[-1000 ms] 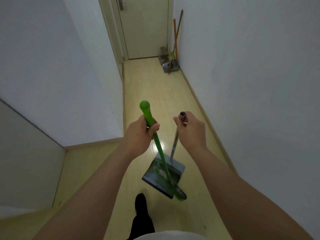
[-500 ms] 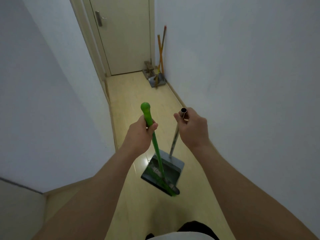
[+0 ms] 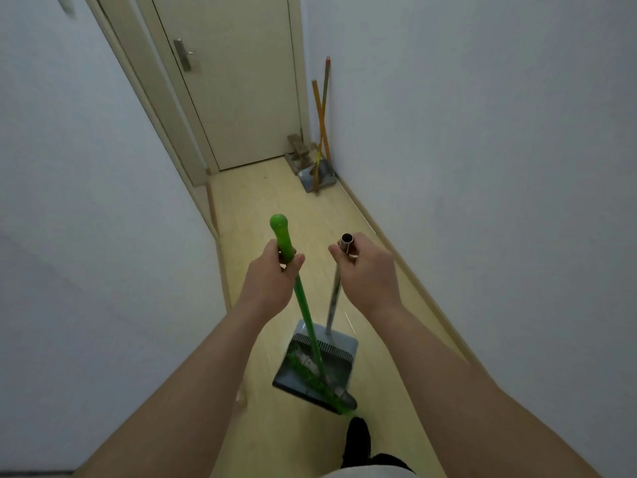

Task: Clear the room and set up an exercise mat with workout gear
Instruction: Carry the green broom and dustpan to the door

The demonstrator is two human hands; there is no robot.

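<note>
Your left hand [image 3: 272, 276] grips the green broom [image 3: 302, 303] below its knob; your right hand [image 3: 367, 270] grips the dustpan [image 3: 341, 343] by its handle top; the bristles lie inside the dustpan tray, over the floor's [image 3: 275, 208] middle.

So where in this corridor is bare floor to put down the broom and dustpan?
The floor is bare from the held dustpan to the door, between both walls. The far right corner is crowded: a second dustpan and two sticks lean there.
</note>
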